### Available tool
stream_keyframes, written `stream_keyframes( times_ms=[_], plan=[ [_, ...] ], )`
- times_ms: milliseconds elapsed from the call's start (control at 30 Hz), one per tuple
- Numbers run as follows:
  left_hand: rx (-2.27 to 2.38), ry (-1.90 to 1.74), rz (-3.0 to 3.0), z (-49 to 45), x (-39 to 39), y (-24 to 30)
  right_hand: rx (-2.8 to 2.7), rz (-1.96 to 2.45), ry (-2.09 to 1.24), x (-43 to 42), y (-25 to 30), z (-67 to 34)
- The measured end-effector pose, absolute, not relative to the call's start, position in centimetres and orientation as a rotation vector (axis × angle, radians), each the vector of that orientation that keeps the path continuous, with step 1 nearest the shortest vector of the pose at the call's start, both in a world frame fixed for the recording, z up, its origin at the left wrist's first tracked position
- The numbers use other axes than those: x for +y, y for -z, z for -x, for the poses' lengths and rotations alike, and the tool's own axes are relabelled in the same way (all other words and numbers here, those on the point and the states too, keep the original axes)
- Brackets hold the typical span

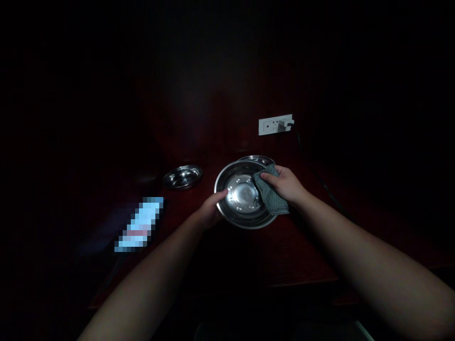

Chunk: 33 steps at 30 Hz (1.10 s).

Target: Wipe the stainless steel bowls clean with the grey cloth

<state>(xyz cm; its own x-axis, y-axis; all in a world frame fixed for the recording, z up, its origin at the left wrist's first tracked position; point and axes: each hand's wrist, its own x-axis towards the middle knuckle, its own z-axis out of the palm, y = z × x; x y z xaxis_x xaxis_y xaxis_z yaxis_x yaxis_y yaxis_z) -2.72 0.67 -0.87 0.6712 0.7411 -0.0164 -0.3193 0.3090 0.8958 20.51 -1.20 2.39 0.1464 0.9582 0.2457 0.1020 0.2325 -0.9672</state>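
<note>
A shiny stainless steel bowl (243, 194) is tilted toward me above the dark red table. My left hand (212, 208) grips its left rim, thumb inside and the other fingers hidden underneath. At the opposite rim, my right hand (286, 183) is closed on a grey-green cloth (272, 192) that lies over the bowl's right edge and hangs down outside it. Behind this bowl a second steel dish (258, 158) shows only its far rim. Another shallow steel bowl (183, 177) sits on the table to the left, apart from both hands.
A lit, pixelated screen (140, 225) lies on the left of the table (291, 255). On the back wall is a white socket panel (268, 126) with a plug (285, 124) in it; a dark cable (325, 187) runs down to the right. Surroundings are very dark.
</note>
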Motion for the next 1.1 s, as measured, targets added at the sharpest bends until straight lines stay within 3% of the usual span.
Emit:
stream_keyframes(
  times_ms=[300,467,633,1100],
  plan=[
    [0.328,-0.828,-1.018,2.4,0.7,1.1,-1.059,1.057,-0.747,-1.0,-2.5,-20.1],
    [0.405,-0.805,-1.208,2.1,-0.4,1.0,-1.022,1.054,-0.723,-0.9,-2.3,-19.9],
    [0.42,-1.04,-1.513,1.5,-1.4,0.0,-1.101,1.073,-0.716,-0.9,-1.8,-19.6],
    [0.531,-1.177,-1.711,1.3,-1.1,0.0,-1.074,1.055,-0.689,-1.1,-1.9,-19.4]
  ],
)
